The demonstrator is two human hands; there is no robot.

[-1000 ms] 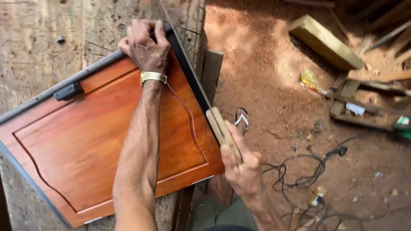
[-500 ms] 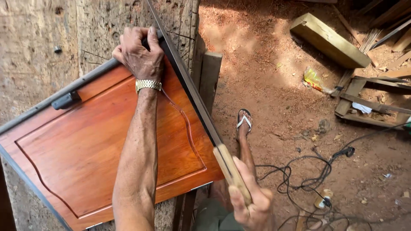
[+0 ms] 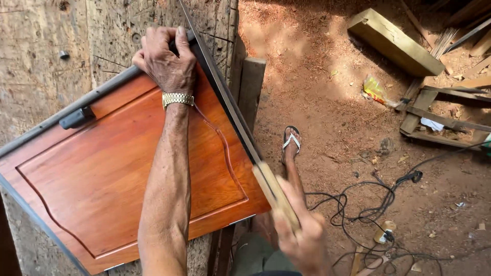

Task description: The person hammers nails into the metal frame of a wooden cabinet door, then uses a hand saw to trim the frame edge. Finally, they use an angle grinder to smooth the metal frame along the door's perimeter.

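A reddish-brown varnished wooden door panel (image 3: 102, 174) with a dark edge strip lies on a rough wooden workbench (image 3: 36, 66). My left hand (image 3: 166, 61), with a gold wristwatch, presses down on the panel's upper corner and grips the dark strip there. My right hand (image 3: 304, 240) holds the pale wooden handle of a long thin blade (image 3: 220, 92). The blade runs along the panel's right edge, reaching past the top corner. A small dark handle (image 3: 76, 118) sits on the panel's upper-left edge.
To the right is red dirt ground with my foot in a sandal (image 3: 290, 145), tangled black cables (image 3: 368, 204), a thick timber block (image 3: 394, 43), wooden offcuts (image 3: 440, 117) and a yellow wrapper (image 3: 374, 89). A bench leg post (image 3: 251, 97) stands beside the panel.
The blade has swung up to lie along the panel's right edge, and my right hand has dropped lower. My left hand stays on the top corner.
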